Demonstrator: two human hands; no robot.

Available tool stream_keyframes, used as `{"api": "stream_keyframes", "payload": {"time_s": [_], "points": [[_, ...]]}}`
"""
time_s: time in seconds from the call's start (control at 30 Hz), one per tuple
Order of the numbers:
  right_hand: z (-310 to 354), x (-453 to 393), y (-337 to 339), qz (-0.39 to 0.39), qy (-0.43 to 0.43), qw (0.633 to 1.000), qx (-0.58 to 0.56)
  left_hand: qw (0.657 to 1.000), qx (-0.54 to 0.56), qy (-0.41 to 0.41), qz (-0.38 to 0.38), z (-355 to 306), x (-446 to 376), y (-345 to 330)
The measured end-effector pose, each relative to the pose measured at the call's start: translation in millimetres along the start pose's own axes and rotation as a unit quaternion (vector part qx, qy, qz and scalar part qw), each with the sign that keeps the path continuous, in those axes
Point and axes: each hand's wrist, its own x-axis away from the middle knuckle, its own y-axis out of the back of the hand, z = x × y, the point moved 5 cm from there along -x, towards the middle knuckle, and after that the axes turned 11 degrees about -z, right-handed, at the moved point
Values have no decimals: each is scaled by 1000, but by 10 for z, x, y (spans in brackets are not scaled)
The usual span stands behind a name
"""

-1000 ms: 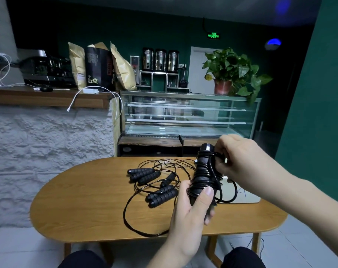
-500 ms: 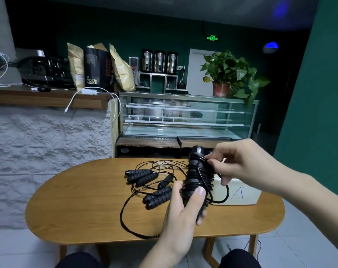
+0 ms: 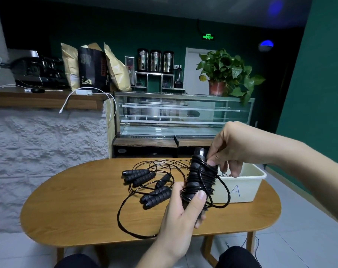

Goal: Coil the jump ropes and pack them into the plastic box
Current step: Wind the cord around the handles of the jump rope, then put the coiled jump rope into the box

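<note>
Since a second earlier my right hand (image 3: 239,147) had slid to pinch the cord near the bundle's top, while my left hand (image 3: 181,215) gripped the half-wound jump rope (image 3: 200,178) above the desk's (image 3: 77,206) near edge. I judged one rope nearly coiled, loose ropes (image 3: 147,182) unpacked mid-desk, and the plastic box (image 3: 247,182) marked "A" waiting at the right end.

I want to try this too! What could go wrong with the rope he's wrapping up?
A loose loop hangs off the wound bundle that the left hand grips; if the right hand lets go of the cord, the coil may unwind. The loop could also snag the box rim. The loose ropes on the table look tangled.
</note>
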Motion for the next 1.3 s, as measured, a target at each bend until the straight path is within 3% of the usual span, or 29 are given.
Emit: {"api": "stream_keyframes", "payload": {"time_s": [0.13, 0.3, 0.43, 0.53, 0.67, 0.9, 1.17, 1.3], "points": [[24, -15, -95, -3, 36, 999, 38, 998, 44, 34, -5, 46, -17, 12], [11, -18, -112, -14, 32, 998, -55, 991, 121, 61, 0, 6, -32, 32], [-13, -36, -12, -77, 39, 994, -69, 976, 201, 85, 14, 5, -42, 22], [-88, -90, 108, -142, 27, 978, -148, 965, 247, 83, 13, 9, -68, 26], [-119, -119, 56, -156, 41, 969, -185, 950, 293, 104, 25, 65, -62, -19], [-163, -257, -147, -148, 87, 963, -207, 963, 248, 107, 10, 164, -163, 48], [-890, -584, -436, -241, -19, 900, -362, 973, 195, 122, 26, 406, -620, 141], [-1253, -633, -715, -231, -56, 889, -390, 973, 186, 135, 12, 597, -1003, 64]]}}
